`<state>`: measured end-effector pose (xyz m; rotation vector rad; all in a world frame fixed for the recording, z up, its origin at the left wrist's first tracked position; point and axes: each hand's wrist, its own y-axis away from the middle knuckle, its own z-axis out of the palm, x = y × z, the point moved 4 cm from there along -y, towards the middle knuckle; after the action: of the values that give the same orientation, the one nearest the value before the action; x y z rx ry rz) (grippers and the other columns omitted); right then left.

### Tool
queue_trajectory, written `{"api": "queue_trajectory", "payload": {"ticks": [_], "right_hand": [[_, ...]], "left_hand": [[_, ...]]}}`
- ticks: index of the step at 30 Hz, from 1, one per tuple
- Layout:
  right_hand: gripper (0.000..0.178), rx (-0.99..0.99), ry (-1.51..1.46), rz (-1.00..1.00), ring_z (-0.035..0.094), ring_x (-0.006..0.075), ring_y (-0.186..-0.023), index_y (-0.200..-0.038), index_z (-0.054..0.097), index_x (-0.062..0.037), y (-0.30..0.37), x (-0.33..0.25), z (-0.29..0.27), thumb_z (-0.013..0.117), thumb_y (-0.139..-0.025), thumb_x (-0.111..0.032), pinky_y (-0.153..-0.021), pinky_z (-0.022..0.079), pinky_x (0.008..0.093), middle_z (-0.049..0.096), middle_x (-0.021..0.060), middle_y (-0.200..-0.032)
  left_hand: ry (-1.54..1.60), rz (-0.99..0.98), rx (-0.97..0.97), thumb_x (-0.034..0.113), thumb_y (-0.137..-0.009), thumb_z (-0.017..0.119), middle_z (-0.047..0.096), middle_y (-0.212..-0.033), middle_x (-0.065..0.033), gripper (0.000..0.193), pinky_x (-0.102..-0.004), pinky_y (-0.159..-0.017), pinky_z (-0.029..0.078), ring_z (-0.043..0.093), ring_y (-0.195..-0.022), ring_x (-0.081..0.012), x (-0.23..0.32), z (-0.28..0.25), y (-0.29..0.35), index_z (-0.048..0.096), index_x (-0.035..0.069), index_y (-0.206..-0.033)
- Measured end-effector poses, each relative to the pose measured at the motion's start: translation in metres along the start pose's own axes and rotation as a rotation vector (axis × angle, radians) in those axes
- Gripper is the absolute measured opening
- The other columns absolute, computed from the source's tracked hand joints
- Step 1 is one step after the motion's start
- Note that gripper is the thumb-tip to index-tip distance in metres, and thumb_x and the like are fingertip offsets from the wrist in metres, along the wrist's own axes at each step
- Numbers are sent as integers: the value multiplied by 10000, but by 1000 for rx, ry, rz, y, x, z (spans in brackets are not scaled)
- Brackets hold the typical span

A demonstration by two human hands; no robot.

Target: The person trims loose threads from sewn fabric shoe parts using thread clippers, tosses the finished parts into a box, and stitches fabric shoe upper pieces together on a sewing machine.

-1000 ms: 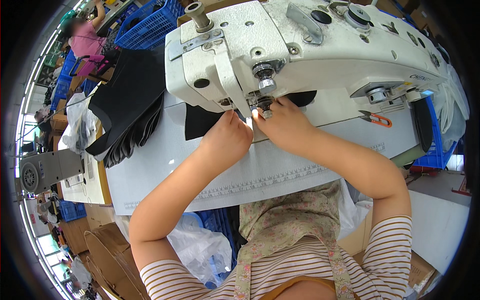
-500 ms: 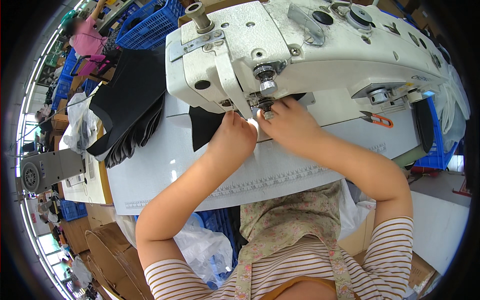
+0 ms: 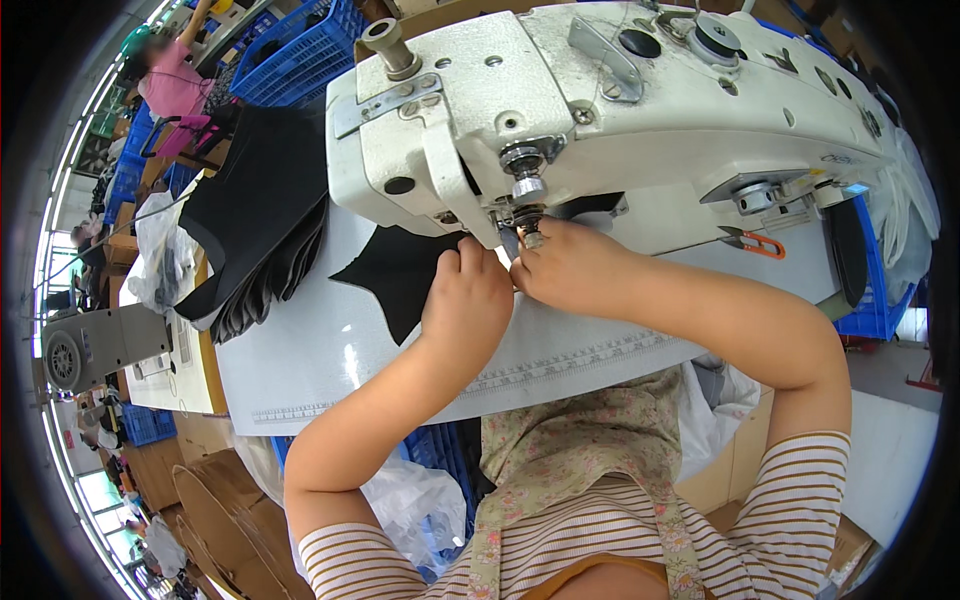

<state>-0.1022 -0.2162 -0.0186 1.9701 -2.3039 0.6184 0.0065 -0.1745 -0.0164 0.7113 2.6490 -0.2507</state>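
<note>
A white sewing machine [image 3: 470,110] stands over the pale worktable. Under its needle area lies a black fabric piece [image 3: 390,275], its pointed part spread out to the left of my left hand. My left hand [image 3: 468,295] has its fingers curled down onto the fabric's edge, just in front of the presser area. Close beside it, my right hand [image 3: 565,265] is closed at the fabric edge, its fingertips partly hidden by the machine's metal parts. The two hands nearly touch. The needle and the stitching are hidden from view.
A stack of black cut pieces [image 3: 260,200] hangs over the table's left side. Orange-handled thread snips [image 3: 755,243] lie right of the machine. A printed ruler [image 3: 570,362] runs along the table's front edge. A blue crate [image 3: 305,55] stands behind; a person [image 3: 175,80] is far left.
My left hand has moved slightly down, and more of the black fabric shows spread to its left. My right hand has shifted slightly toward me, with its elbow farther out to the right.
</note>
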Motion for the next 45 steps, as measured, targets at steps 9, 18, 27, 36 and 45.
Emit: {"api": "queue_trajectory", "payload": {"ticks": [9,18,27,36,45], "right_hand": [[73,-77,70,69,586,206,-756,-688,564,-108,-2,-4,3,564,-734,-164,-764,400,306,642,54,-701],[97,-58,119,145,590,232,-802,-721,581,-91,-4,-4,12,554,-748,-180,-829,401,336,658,69,-740],[154,-38,143,184,576,250,-914,-799,625,-68,-1,-2,15,551,-758,-197,-835,405,343,657,77,-840],[191,-182,88,301,561,208,-831,-857,665,-59,9,13,-6,577,-733,-176,-749,408,327,600,40,-817],[169,-317,153,68,555,239,-905,-801,688,-63,-6,-17,-3,570,-756,-175,-782,398,341,619,95,-939]], "left_hand": [[27,-38,64,151,-669,600,569,-771,-66,112,-330,-665,380,498,-868,-228,-1,3,1,625,46,-700],[132,-78,142,123,-655,614,540,-777,-61,128,-309,-638,433,534,-800,-206,-5,9,1,576,44,-748],[164,-120,98,105,-670,606,547,-796,-68,124,-308,-644,470,569,-778,-204,-1,12,-4,571,38,-768],[39,-111,83,108,-634,617,526,-732,-43,163,-289,-571,397,517,-698,-183,2,-11,2,609,31,-778],[68,-129,16,99,-611,628,543,-739,-47,213,-282,-598,437,540,-720,-188,5,-18,5,632,14,-806]]}}
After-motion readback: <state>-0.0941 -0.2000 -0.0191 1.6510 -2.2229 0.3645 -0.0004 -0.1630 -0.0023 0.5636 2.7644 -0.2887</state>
